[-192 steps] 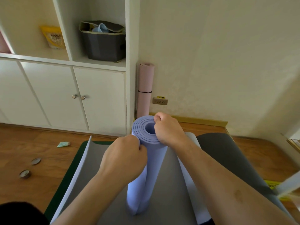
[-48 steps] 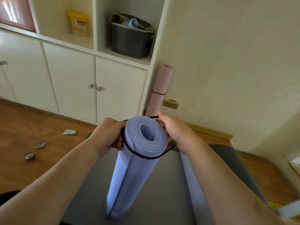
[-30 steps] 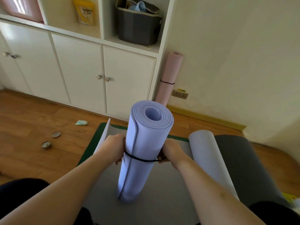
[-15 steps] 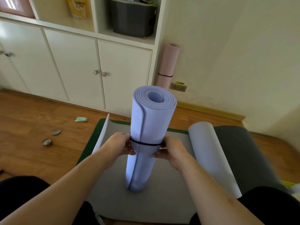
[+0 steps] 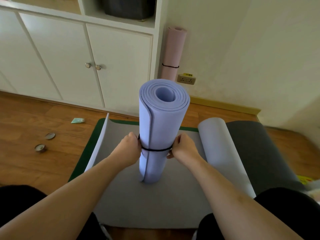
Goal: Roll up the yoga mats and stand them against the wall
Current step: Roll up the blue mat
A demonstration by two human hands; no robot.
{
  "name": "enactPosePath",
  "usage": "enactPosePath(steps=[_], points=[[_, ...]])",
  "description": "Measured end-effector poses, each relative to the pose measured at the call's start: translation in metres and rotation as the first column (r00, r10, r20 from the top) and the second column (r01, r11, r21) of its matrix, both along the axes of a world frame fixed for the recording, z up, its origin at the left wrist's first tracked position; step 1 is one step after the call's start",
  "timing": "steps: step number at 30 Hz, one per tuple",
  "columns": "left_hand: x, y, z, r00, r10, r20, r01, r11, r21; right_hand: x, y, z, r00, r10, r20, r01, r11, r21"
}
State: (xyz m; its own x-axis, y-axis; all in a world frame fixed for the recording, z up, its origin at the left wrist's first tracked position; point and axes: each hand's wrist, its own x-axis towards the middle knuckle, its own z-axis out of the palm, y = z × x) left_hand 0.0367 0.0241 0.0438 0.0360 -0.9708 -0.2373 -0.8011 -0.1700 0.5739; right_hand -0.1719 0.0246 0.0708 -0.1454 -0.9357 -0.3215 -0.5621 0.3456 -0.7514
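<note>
A rolled lavender mat stands upright on a grey mat, left hand and right hand pinching its black band; behind it, a pink mat leans against the wall beside an outlet whose yellow label is unreadable.

Lavender yoga mat — rolled tight, upright on end on flat grey mat, black elastic band round lower middle. Pink rolled mat — banded, upright against wall beside cabinet. Pale lavender mat and dark grey mat lying partly rolled at right, side by side.
</note>
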Motion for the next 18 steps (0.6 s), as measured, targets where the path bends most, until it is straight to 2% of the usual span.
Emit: enactPosePath(steps=[3, 7, 9, 11, 12, 14, 15, 16, 18], points=[[-0.002, -0.009, 0.000, 0.976, -0.134, 0.174, 0.142, 0.989, -0.033, -0.007, -0.008, -0.013, 0.995, 0.065, -0.073, -0.062, 0.997, 0.040], [-0.004, -0.015, -0.010, 0.940, -0.225, 0.255, 0.229, 0.973, 0.017, -0.013, -0.020, -0.033, 0.995, 0.070, -0.071, -0.059, 0.988, 0.143], [-0.003, -0.024, -0.014, 0.980, -0.131, 0.147, 0.127, 0.991, 0.037, -0.016, -0.029, -0.037, 0.997, -0.052, 0.060, 0.040, 0.983, 0.179], [-0.002, -0.032, -0.010, 0.990, 0.087, -0.114, -0.077, 0.993, 0.086, -0.022, -0.037, -0.037, 0.956, -0.193, 0.219, 0.162, 0.975, 0.150], [-0.001, -0.035, -0.007, 0.944, 0.181, -0.274, -0.153, 0.981, 0.120, -0.024, -0.040, -0.035, 0.938, -0.216, 0.270, 0.191, 0.975, 0.117], [-0.003, -0.036, 0.002, 0.817, 0.251, -0.519, -0.158, 0.963, 0.217, -0.025, -0.043, -0.029, 0.934, -0.163, 0.318, 0.152, 0.987, 0.060], [-0.005, -0.035, 0.007, 0.791, 0.228, -0.568, -0.109, 0.966, 0.236, -0.023, -0.043, -0.026, 0.943, -0.110, 0.313, 0.104, 0.994, 0.035], [-0.006, -0.034, 0.011, 0.803, 0.178, -0.568, -0.059, 0.973, 0.222, -0.021, -0.043, -0.024, 0.953, -0.060, 0.297, 0.057, 0.998, 0.020], [-0.007, -0.032, 0.014, 0.870, 0.071, -0.488, 0.023, 0.983, 0.183, -0.017, -0.042, -0.020, 0.951, -0.002, 0.309, 0.000, 1.000, 0.006]])
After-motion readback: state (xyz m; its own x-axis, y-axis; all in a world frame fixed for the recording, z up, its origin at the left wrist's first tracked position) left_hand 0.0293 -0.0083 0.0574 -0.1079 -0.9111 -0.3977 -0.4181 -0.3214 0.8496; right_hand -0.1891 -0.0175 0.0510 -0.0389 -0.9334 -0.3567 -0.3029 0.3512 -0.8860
